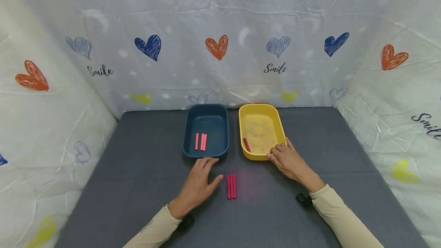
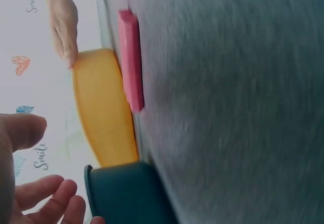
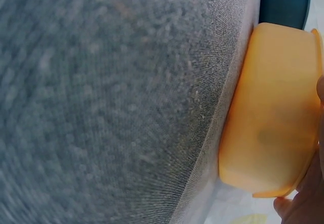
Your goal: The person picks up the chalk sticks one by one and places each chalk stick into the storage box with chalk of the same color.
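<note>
My left hand (image 1: 197,185) hovers in front of the blue tray (image 1: 225,125), fingers loosely bent and thumb apart, with nothing in it. Just right of its thumb, a few deep pink sticks (image 1: 232,186) lie side by side on the cloth. Three lighter pink sticks (image 1: 203,142) lie inside the blue tray. My right hand (image 1: 288,160) grips the front right corner of the yellow tray (image 1: 262,157) by its rim. One dark red stick (image 1: 246,144) rests along that tray's left wall. The right wrist view shows only part of the hand at the rim.
Grey cloth (image 1: 138,186) covers the table. Behind and at both sides hang pale curtains (image 1: 179,68) printed with hearts and words. The two trays stand next to each other near the back edge, a narrow gap between them.
</note>
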Demonstrator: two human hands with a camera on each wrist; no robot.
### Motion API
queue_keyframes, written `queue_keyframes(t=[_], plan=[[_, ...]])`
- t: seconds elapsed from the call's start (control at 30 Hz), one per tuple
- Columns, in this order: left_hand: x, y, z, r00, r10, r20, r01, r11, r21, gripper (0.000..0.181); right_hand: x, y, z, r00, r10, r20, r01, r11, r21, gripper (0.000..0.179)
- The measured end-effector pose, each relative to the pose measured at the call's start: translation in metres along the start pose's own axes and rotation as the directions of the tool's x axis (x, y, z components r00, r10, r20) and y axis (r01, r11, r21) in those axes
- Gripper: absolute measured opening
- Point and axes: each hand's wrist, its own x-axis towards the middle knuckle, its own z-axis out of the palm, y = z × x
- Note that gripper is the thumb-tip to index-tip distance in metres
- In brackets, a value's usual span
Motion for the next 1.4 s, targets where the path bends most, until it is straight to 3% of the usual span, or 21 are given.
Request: queue_keyframes(t=[0.2, 0.4, 0.57, 0.73, 1.13, 1.4], plan=[[-0.001, 0.000, 0.008, 0.996, -0.018, 0.084, 0.026, 0.995, -0.097, 0.064, 0.001, -0.001, -0.002, 1.000, 0.017, 0.025, -0.017, 1.000, 0.003, 0.020], [-0.003, -0.001, 0.016, 0.978, -0.045, 0.202, 0.068, 0.992, -0.109, 0.080, 0.002, 0.000, -0.002, 0.999, 0.025, 0.040, -0.025, 1.000, 0.002, 0.021], [-0.005, -0.001, 0.021, 0.963, -0.051, 0.265, 0.082, 0.991, -0.106, 0.085, 0.002, 0.000, -0.001, 1.000, 0.012, 0.019, -0.012, 1.000, -0.002, 0.021], [-0.005, -0.001, 0.025, 0.951, -0.048, 0.304, 0.079, 0.993, -0.092, 0.086, 0.001, 0.000, -0.001, 1.000, 0.002, 0.002, -0.002, 1.000, -0.001, 0.021], [-0.003, 0.002, 0.029, 0.922, -0.046, 0.385, 0.050, 0.999, 0.001, 0.087, 0.000, -0.001, -0.001, 0.998, 0.030, 0.056, -0.030, 1.000, 0.004, 0.021], [-0.005, 0.002, 0.028, 0.929, -0.028, 0.369, 0.029, 1.000, 0.002, 0.080, 0.000, 0.000, -0.001, 0.997, 0.037, 0.063, -0.038, 0.999, 0.011, 0.022]])
